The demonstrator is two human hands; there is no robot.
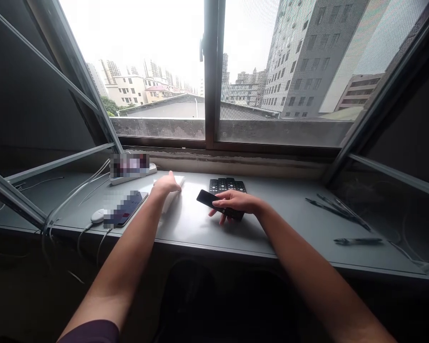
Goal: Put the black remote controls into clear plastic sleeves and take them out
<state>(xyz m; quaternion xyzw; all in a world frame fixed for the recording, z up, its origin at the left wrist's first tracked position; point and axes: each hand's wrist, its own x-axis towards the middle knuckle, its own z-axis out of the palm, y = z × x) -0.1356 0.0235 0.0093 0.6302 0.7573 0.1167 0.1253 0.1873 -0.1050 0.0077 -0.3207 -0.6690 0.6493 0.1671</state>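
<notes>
My right hand is closed around a black remote control, held tilted just above the worktop, its end pointing left. Some of its fingers hang below the remote. Right behind it, several black remotes with button rows lie side by side; my hand hides part of them. My left hand is at a long white object, with its fingers bent over the far part. The hand covers much of this white piece, and glare blurs it, so I cannot tell its kind.
On the left are a dark phone, a white round charger with cables, and a white power strip, partly blurred out. Several pens lie at right, with another pen nearer. Metal frames flank the worktop; a window stands behind.
</notes>
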